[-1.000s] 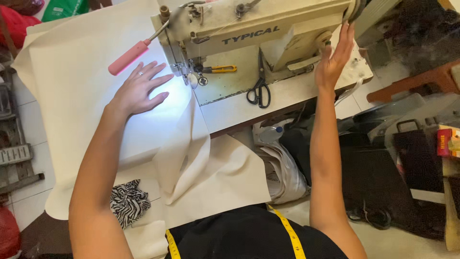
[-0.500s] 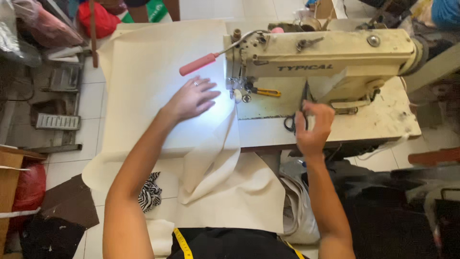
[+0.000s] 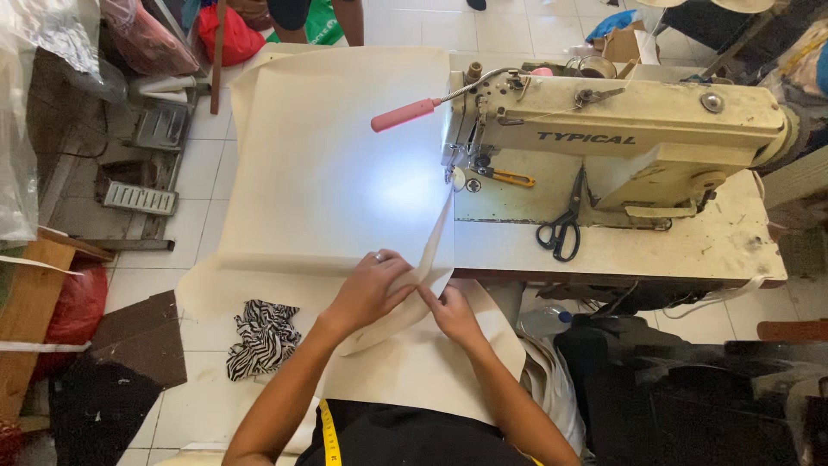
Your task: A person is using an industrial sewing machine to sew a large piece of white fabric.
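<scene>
Two hands, left hand (image 3: 369, 289) and right hand (image 3: 450, 312), pinch closed on the folded edge of the cream sheet (image 3: 319, 181) at lower centre of the frame; it looks light, limp, best held near the fold.

A dark printed label (image 3: 586, 138) runs along the front of my cream sewing machine (image 3: 655, 129), a short line of bold lettering on the arm. Beyond the machine, at the far edge, a small brown cardboard box (image 3: 623, 43) stands open. Far left, a crinkled clear plastic bag (image 3: 52, 34) hangs at the upper corner. I see no screens or signs.
</scene>
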